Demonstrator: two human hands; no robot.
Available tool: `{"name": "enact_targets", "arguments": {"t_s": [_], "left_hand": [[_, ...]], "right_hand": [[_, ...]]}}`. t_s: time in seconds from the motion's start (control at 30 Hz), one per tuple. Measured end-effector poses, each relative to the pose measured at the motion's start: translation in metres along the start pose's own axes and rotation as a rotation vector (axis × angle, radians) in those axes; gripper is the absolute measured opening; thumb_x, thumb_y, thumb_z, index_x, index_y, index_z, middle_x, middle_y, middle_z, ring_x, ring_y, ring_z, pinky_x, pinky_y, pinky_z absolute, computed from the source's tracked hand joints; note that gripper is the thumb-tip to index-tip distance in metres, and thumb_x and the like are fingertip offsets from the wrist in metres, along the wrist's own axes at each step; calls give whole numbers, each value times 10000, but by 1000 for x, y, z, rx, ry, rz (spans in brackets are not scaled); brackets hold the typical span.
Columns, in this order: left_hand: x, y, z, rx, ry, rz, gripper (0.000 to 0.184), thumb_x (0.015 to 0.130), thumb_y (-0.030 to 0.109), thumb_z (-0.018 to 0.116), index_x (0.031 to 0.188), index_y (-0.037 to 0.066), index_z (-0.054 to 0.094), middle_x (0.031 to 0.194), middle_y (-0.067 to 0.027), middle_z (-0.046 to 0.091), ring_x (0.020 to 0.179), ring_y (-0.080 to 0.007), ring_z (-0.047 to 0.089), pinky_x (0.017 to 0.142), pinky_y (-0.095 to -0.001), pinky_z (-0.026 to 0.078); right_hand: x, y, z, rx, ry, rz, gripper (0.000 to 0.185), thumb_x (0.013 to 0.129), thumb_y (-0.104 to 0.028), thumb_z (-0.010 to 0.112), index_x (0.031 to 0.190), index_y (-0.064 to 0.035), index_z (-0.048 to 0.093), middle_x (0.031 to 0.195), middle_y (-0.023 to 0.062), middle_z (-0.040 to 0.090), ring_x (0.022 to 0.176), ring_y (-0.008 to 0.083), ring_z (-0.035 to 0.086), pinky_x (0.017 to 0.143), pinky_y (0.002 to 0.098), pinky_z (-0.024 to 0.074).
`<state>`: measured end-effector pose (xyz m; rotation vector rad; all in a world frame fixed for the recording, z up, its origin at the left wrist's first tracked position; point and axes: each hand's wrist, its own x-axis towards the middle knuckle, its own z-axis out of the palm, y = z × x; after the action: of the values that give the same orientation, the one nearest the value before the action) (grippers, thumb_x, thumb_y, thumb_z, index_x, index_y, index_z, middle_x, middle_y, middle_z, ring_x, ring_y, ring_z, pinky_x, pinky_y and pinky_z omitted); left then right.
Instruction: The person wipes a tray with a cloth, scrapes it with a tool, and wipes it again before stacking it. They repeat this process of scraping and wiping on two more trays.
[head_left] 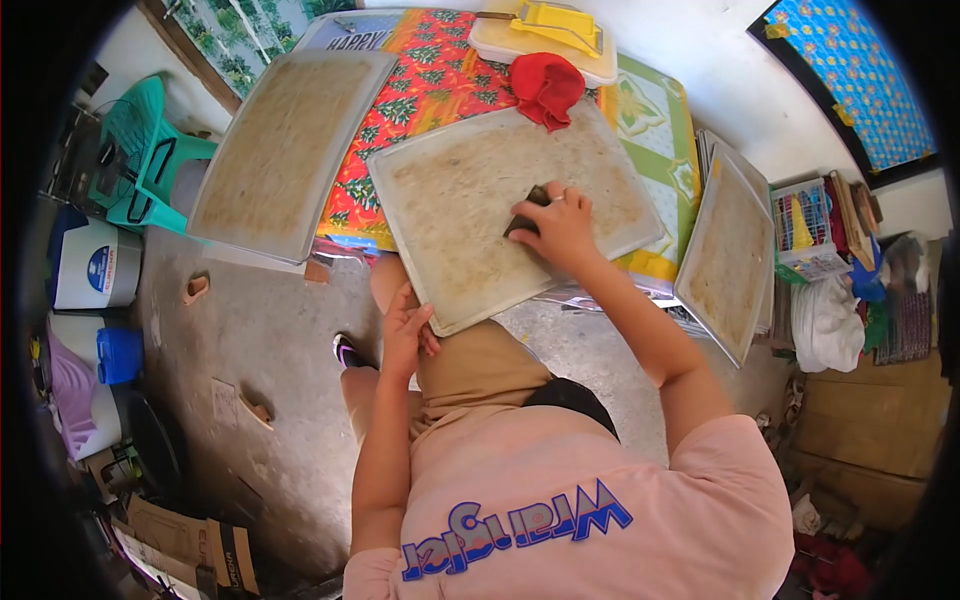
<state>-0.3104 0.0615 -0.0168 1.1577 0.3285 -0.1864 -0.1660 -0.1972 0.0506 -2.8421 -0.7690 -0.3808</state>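
A flat rectangular panel (480,210) with a pale rim and a brown-blotched surface lies tilted from the table edge onto my lap. My right hand (563,228) is closed around a small dark block-like pad (524,222), pressed to the panel right of its middle. At the panel's near left corner, my left hand (408,325) grips the edge with bent fingers; part of its grip is hidden under the rim. A crumpled red cloth (547,88) rests over the panel's far edge.
A similar panel (290,150) overhangs the table's left side, and another (728,250) leans at the right. Behind the cloth stands a white tub (490,42) with a yellow tool (558,25) on top. A green chair (150,160) is at left.
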Motion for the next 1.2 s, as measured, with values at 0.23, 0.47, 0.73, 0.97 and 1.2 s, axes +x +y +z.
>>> {"name": "enact_targets", "arguments": {"t_s": [0.23, 0.47, 0.73, 0.97, 1.2], "left_hand": [[1, 0, -1, -14, -24, 15, 588, 930, 150, 607, 1442, 39, 342, 755, -69, 677, 398, -116, 551, 344, -210, 420], [1, -1, -1, -18, -26, 14, 586, 936, 159, 609, 1444, 39, 342, 725, -62, 666, 407, -113, 555, 346, -209, 416], [2, 1, -2, -18, -38, 9, 583, 934, 158, 609, 1440, 37, 347, 689, -56, 639, 411, -115, 556, 349, -214, 415], [3, -2, -4, 2, -31, -7, 589, 932, 153, 608, 1444, 40, 337, 675, -52, 622, 410, -119, 555, 353, -216, 414], [2, -2, -5, -19, -31, -18, 581, 934, 150, 603, 1441, 48, 339, 683, -54, 623, 416, -117, 559, 353, -212, 413]], "right_hand": [[1, -7, -1, -23, -13, -27, 295, 712, -432, 766, 980, -330, 695, 1088, 66, 527, 1008, 290, 477, 832, 445, 343], [3, -6, 2, -2, -12, 23, 302, 713, -446, 762, 986, -335, 697, 1090, 70, 526, 1011, 291, 476, 836, 441, 339], [-1, -14, 0, 16, -44, -81, 304, 721, -451, 755, 998, -341, 697, 1106, 72, 526, 1012, 296, 473, 853, 438, 330], [-7, -25, -1, 27, -119, -214, 309, 735, -485, 734, 1007, -343, 696, 1114, 77, 525, 994, 296, 470, 861, 436, 319], [-13, -44, 5, 80, -32, -256, 303, 685, -440, 767, 958, -331, 689, 1070, 75, 530, 987, 294, 482, 820, 441, 337]]}}
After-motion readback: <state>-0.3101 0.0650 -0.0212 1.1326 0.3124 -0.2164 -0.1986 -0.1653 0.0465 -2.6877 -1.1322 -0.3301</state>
